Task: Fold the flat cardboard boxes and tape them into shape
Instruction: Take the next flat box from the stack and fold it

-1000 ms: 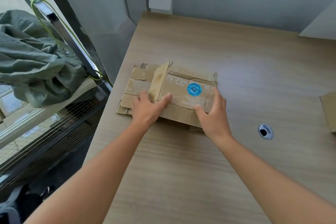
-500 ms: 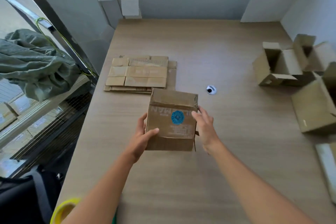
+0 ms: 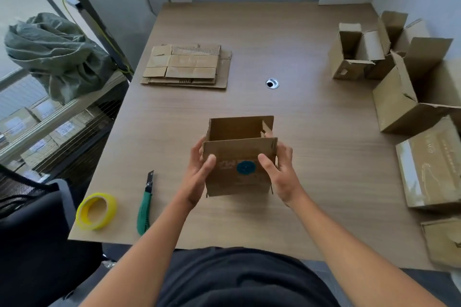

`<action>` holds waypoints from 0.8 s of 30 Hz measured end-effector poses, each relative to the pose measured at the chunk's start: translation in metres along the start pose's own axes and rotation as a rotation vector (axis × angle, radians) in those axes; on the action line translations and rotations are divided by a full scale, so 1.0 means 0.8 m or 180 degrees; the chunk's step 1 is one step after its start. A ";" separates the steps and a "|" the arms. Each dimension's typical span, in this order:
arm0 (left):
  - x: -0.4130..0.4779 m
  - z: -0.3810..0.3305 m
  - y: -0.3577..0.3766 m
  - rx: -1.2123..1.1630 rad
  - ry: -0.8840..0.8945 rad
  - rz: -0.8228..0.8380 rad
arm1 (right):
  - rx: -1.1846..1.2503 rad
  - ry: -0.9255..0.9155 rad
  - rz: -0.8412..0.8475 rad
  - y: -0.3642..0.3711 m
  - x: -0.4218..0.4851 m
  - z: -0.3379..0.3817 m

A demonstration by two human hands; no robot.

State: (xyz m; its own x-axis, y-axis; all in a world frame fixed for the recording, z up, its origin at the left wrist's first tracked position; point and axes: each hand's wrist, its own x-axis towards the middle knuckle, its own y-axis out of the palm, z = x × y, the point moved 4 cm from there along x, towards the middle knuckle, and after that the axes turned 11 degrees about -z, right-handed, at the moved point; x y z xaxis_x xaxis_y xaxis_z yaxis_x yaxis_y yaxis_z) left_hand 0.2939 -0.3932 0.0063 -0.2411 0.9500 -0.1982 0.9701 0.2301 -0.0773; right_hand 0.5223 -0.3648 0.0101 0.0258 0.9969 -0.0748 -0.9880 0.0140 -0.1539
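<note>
Tape roll: a yellow tape roll (image 3: pixel 96 210) lies flat near the near-left corner of the table (image 3: pixel 329 157).
Knife: a green-handled utility knife (image 3: pixel 145 204) lies just right of the roll, not touching it.
Flat stack: the stack of flat boxes (image 3: pixel 185 66) sits on the far-left part of the table.
Left hand: the left hand (image 3: pixel 199 173) has its grip wrapped round the left edge of the cardboard box, thumb on the front panel.
Box: the cardboard box (image 3: pixel 239 157) is opened into a square tube at the near middle of the table. Its top is open and a blue sticker sits between the two thumbs.
Right hand: the right hand (image 3: pixel 283 173) has its grip curled round the box's right edge, thumb on the front.
Right side: the folded boxes (image 3: pixel 399 97) cluster along the table's right edge, several with flaps open.
</note>
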 end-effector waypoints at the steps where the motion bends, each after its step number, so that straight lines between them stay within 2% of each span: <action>1: -0.004 -0.003 0.003 -0.0057 -0.0014 -0.0124 | 0.0041 -0.0046 0.0053 -0.001 -0.004 -0.003; 5: -0.017 -0.006 0.010 -0.0056 -0.0186 -0.0316 | 0.0033 -0.0312 -0.0007 -0.003 -0.011 -0.007; 11: -0.020 -0.005 0.009 0.0839 0.0194 -0.0588 | -0.0106 -0.0257 -0.0221 -0.009 -0.023 -0.025; 13: -0.020 -0.006 0.009 0.0555 0.0047 -0.0527 | -0.0014 -0.0119 -0.0260 -0.012 -0.030 -0.031; 15: -0.016 -0.008 0.009 0.0533 -0.0001 -0.0337 | -0.0257 -0.0064 -0.0176 -0.017 -0.032 -0.038; 17: -0.015 -0.010 0.011 0.0937 0.0296 -0.0085 | -0.0608 -0.0006 -0.0040 -0.020 -0.036 -0.046; 20: -0.021 -0.003 0.009 0.1109 0.0852 -0.0145 | -0.0776 -0.0074 -0.0106 -0.021 -0.048 -0.056; 24: -0.027 0.021 0.001 0.1208 0.0915 -0.0171 | -0.1072 -0.0302 -0.0184 -0.008 -0.067 -0.057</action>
State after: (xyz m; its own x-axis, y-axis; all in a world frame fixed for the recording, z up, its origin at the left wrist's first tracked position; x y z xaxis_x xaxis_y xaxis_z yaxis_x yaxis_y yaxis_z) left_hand 0.2991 -0.4175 -0.0062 -0.2212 0.9711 0.0901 0.8648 0.2380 -0.4421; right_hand 0.5340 -0.4222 -0.0300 0.0501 0.9982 0.0330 -0.8792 0.0598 -0.4727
